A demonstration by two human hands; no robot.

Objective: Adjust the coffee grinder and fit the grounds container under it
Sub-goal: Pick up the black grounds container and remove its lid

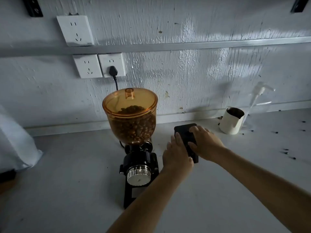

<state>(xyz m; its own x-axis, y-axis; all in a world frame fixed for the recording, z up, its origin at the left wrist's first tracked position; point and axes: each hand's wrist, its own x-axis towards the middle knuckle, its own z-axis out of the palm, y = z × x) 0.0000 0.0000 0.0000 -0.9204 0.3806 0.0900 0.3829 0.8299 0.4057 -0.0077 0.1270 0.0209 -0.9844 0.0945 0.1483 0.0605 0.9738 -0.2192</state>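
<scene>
The pale grey countertop [67,190] carries everything. At its middle stands the black coffee grinder [138,167], topped by an amber see-through plastic hopper [130,115] heaped with brown beans, lid on. A ribbed silver dial [138,174] faces the camera on the grinder's front, and below it the black base bracket frames an open slot with nothing in it. A black cord runs up from behind the hopper, at twelve o'clock, to a black plug [112,70] in the white wall socket.

At three o'clock of the grinder, just beside it, the black rectangular grounds container [186,138] rests on the counter or just off it; which cannot be told. The left hand [176,157] clasps its near left edge and the right hand [205,145] wraps its right side, so both are grasping it.

Further out at two o'clock sits a cream metal pitcher [232,121], with dark specks scattered past it.

By this showing, the container is in hand but not yet fitted; sliding it into the slot remains. Whether the dial has been set cannot be judged.
</scene>
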